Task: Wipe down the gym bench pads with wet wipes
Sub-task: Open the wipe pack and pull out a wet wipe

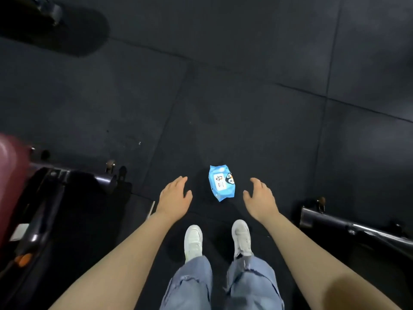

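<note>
Blue wet wipes pack (pixel 221 186) on floor (pixel 245 108), between left hand (pixel 174 199) and right hand (pixel 260 199), fingers relaxed apart, untouched, holding nothing

Wipes pack (pixel 221 185) bright blue, white label, black-and-white penguin print. Bench pad (pixel 10 175) dark red on black frame (pixel 51 198); floor mats (pixel 223 86) dark grey. Shoes (pixel 193 241) white, jeans (pixel 252 285) pale blue.

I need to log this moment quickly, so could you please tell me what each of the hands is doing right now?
Left hand: open, holding nothing, beside the blue wet wipes pack on the floor.
Right hand: open, holding nothing, on the pack's other side.
</note>
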A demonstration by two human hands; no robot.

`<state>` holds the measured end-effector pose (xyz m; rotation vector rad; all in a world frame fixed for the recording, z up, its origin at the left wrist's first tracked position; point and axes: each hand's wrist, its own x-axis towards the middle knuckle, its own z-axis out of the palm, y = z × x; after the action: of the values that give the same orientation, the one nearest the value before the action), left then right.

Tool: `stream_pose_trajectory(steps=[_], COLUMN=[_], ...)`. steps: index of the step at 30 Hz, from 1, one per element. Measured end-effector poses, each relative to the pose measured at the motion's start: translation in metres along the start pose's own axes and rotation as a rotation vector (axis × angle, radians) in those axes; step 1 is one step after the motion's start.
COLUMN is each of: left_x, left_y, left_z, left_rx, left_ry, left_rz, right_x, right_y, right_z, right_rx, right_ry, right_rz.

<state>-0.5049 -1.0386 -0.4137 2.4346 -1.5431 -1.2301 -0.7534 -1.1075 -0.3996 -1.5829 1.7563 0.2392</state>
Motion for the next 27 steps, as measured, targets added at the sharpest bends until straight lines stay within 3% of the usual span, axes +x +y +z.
stream_pose_trajectory(steps=[9,19,27], left_x=[0.161,0.244,0.249], left_y=[-0.035,-0.087,-0.108], left_z=[0.140,0.264,0.301], left_rx=[-0.080,-0.109,-0.163], left_ry=[-0.058,-0.207,-0.251], left_rz=[-0.088,-0.148,-0.164], right_x=[0.188,0.325,0.349], right_y=[0.062,0.080,0.087], right_z=[0.142,0.288,0.322], right_rx=[-0.080,-0.257,-0.428], right_ry=[-0.244,-0.413,-0.136], right_rz=[-0.012,0.059,0.010])
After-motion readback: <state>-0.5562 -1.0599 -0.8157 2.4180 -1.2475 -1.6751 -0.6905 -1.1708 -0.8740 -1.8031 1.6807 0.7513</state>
